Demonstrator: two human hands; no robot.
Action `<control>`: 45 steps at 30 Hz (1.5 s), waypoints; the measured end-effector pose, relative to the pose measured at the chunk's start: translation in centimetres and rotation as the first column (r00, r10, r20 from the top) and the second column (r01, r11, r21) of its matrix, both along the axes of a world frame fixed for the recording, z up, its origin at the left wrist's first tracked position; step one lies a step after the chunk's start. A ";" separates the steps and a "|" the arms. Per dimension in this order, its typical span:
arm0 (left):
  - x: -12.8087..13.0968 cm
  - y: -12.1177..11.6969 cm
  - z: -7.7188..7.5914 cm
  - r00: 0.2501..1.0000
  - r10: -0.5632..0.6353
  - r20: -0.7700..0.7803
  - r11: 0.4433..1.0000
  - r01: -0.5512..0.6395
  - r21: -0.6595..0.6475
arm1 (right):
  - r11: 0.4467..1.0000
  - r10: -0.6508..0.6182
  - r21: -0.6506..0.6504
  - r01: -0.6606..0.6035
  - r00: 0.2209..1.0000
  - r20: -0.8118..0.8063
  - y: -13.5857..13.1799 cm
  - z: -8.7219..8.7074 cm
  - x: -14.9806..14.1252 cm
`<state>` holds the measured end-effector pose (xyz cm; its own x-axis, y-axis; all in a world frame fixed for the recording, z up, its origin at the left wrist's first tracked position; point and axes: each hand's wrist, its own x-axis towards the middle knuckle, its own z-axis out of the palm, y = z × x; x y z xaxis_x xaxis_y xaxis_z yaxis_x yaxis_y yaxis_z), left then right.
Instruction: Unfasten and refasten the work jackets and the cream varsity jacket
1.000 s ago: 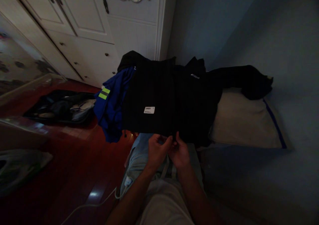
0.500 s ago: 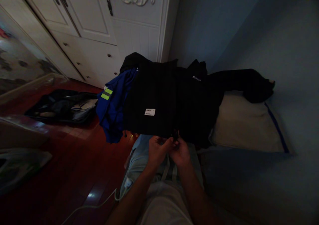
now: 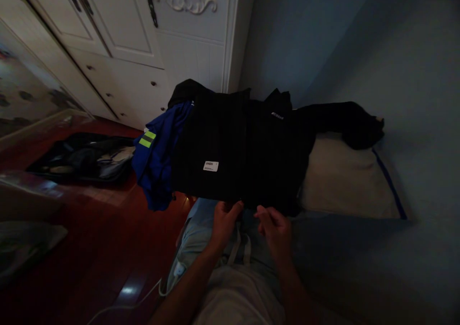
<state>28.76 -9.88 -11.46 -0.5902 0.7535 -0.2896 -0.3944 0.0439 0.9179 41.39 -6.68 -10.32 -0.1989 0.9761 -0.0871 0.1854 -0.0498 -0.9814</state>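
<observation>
A black jacket (image 3: 212,138) lies spread out in front of me, with a white label low on its left half and small pale lettering on its right half. My left hand (image 3: 225,222) pinches the bottom hem near the middle of the front. To its right, my right hand (image 3: 276,226) has its fingers curled together close to the hem; whatever lies between those fingertips is too dark and small to make out. A blue garment (image 3: 158,147) with a yellow-green and grey reflective patch sticks out at the jacket's left side.
Beneath the jacket's right sleeve is a beige cloth item (image 3: 345,181) with a blue edge stripe. A white wardrobe (image 3: 194,52) stands behind. On the red floor lies an open black case (image 3: 82,157) with things in it. A white cable (image 3: 125,307) runs at lower left.
My hands were together at the hem's middle; now the right hand has moved away to the right, leaving a gap. The left hand stays at the hem. The view has shifted slightly.
</observation>
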 end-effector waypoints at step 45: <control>-1.9 0.2 -0.4 0.994 -0.108 -0.018 0.993 0.107 -0.053 | 0.790 -0.045 0.570 -0.226 0.906 0.421 2.0 -2.1 0.2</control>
<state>26.84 -9.73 -11.91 -0.5130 0.7970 -0.3186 -0.3654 0.1331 0.9213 41.56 -4.69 -12.39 -0.3699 0.8330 0.4114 0.5306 0.5529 -0.6425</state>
